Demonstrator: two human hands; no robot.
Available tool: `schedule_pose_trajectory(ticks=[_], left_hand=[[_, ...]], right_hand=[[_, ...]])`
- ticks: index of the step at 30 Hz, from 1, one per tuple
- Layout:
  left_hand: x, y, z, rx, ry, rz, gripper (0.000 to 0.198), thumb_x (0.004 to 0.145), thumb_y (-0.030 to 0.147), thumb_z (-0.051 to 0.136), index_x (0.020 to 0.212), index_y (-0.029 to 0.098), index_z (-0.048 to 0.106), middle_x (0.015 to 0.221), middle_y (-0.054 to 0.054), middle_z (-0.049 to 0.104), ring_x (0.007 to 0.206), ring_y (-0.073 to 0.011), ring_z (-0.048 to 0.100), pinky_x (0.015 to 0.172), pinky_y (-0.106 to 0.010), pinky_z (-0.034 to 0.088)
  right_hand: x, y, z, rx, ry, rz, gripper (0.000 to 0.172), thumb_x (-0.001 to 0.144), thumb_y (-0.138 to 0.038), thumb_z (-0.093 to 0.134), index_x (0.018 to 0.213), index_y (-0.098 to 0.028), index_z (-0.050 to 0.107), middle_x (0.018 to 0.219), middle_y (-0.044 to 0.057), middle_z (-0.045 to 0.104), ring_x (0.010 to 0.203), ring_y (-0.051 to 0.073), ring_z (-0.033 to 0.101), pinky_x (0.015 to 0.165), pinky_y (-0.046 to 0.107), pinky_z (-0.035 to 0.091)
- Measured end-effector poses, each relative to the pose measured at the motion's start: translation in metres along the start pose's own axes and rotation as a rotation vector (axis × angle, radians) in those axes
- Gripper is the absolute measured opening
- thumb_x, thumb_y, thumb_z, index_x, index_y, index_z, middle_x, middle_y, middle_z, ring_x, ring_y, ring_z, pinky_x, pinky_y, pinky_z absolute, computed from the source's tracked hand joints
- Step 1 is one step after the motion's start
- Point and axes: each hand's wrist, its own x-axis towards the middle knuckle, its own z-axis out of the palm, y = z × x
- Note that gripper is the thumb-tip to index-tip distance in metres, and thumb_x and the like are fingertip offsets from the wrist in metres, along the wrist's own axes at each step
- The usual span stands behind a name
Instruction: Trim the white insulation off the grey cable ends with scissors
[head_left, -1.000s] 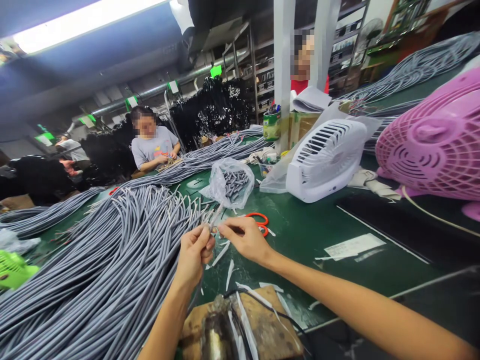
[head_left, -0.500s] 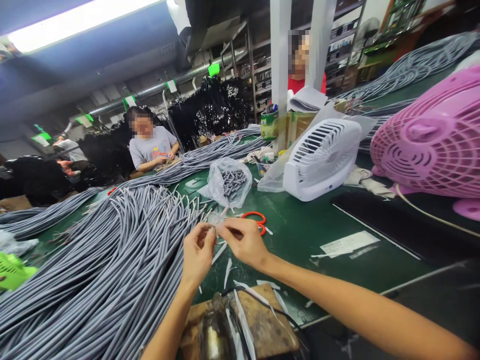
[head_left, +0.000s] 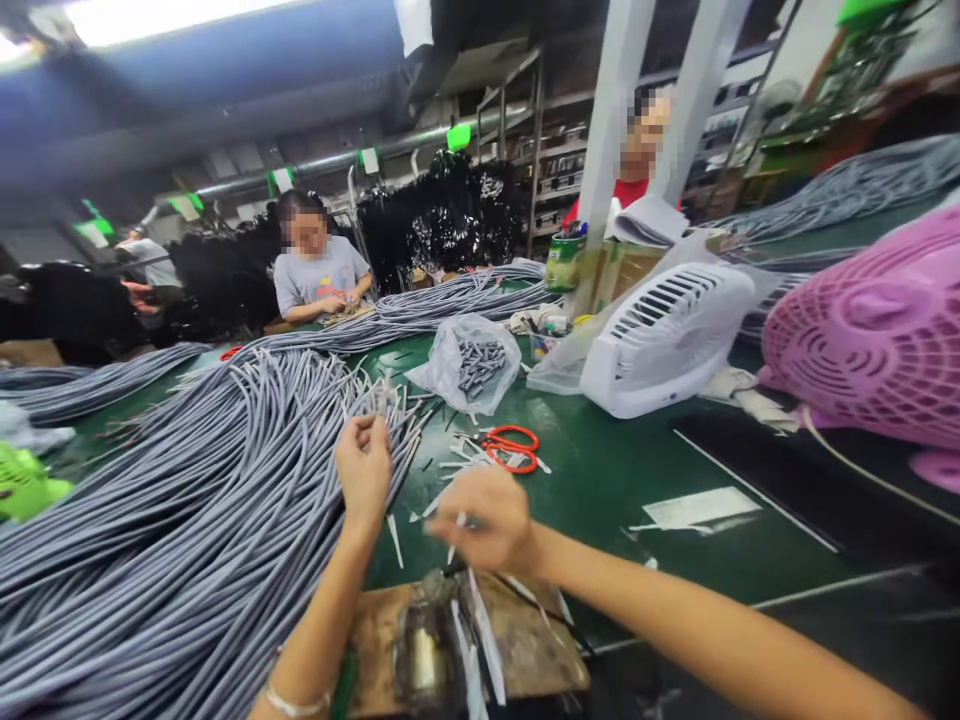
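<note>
My left hand (head_left: 365, 462) is closed in a pinch over the cut ends of a large bundle of grey cables (head_left: 225, 500). Something thin and pale rises above its fingertips, too blurred to name. Lower and to the right, my right hand (head_left: 487, 520) is smeared by motion, its fingers curled, with a short white strip (head_left: 454, 540) at the fingertips. Beyond it lie scissors with orange handles (head_left: 512, 448) among white scraps. Just below both hands stands a worn wooden block (head_left: 525, 650) carrying a metal cylinder (head_left: 424, 640) and more white strips.
A clear plastic bag (head_left: 472, 365) of small grey pieces sits behind the scissors. To the right are a white fan (head_left: 667, 340), a pink fan (head_left: 862, 320) and a black flat panel (head_left: 757, 480). A co-worker (head_left: 319, 260) sits across the green table (head_left: 600, 480); another is behind the posts.
My hands were together and have come apart. The left moved slightly left and up; the right moved down toward the wooden block. The camera view has shifted a little.
</note>
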Motion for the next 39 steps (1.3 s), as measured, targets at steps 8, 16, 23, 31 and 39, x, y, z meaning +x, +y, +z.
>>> schedule_pose_trajectory(ticks=[8,16,23,31,39], left_hand=[[-0.028,-0.002,0.012,0.045,-0.271,0.103,0.014,0.065,0.024,0.064,0.074,0.015,0.058,0.056,0.003,0.055,0.047,-0.0083,0.05,0.048,-0.018,0.04],[-0.027,-0.007,0.011,0.149,-0.294,0.116,0.011,0.066,0.022,0.066,0.073,0.015,0.062,0.065,-0.001,0.062,0.059,-0.0106,0.057,0.052,-0.017,0.041],[-0.027,-0.002,0.015,-0.015,-0.279,-0.066,0.024,0.057,0.029,0.072,0.072,0.012,0.063,0.054,0.001,0.059,0.047,-0.0075,0.05,0.044,-0.016,0.038],[-0.023,-0.002,0.014,-0.241,-0.257,-0.123,0.043,0.054,0.029,0.077,0.09,0.014,0.058,0.074,-0.003,0.066,0.037,0.0006,0.035,0.036,-0.013,0.025],[-0.025,-0.001,0.016,-0.269,-0.293,-0.142,0.039,0.052,0.026,0.077,0.084,0.015,0.057,0.076,0.001,0.059,0.035,0.0031,0.033,0.033,-0.012,0.023]], right_hand=[[0.017,0.03,-0.002,0.329,0.023,0.894,0.038,0.058,-0.038,0.071,0.085,-0.013,0.062,0.06,0.0,0.058,0.054,0.011,0.052,0.051,0.023,0.043],[0.019,0.024,-0.004,0.394,0.152,0.892,0.014,0.061,-0.027,0.061,0.064,-0.014,0.063,0.062,0.002,0.063,0.056,0.013,0.056,0.056,0.024,0.046],[0.024,0.027,-0.004,0.454,0.14,1.027,0.012,0.057,-0.023,0.054,0.047,-0.015,0.055,0.044,-0.003,0.052,0.042,0.007,0.04,0.043,0.02,0.03],[0.022,0.024,-0.001,0.568,0.076,1.145,0.016,0.057,-0.027,0.055,0.046,-0.016,0.053,0.042,-0.004,0.049,0.041,0.006,0.035,0.04,0.02,0.023],[0.025,0.021,-0.007,0.63,0.138,0.983,0.02,0.059,-0.032,0.069,0.064,-0.014,0.063,0.056,-0.003,0.052,0.055,0.009,0.045,0.049,0.021,0.034]])
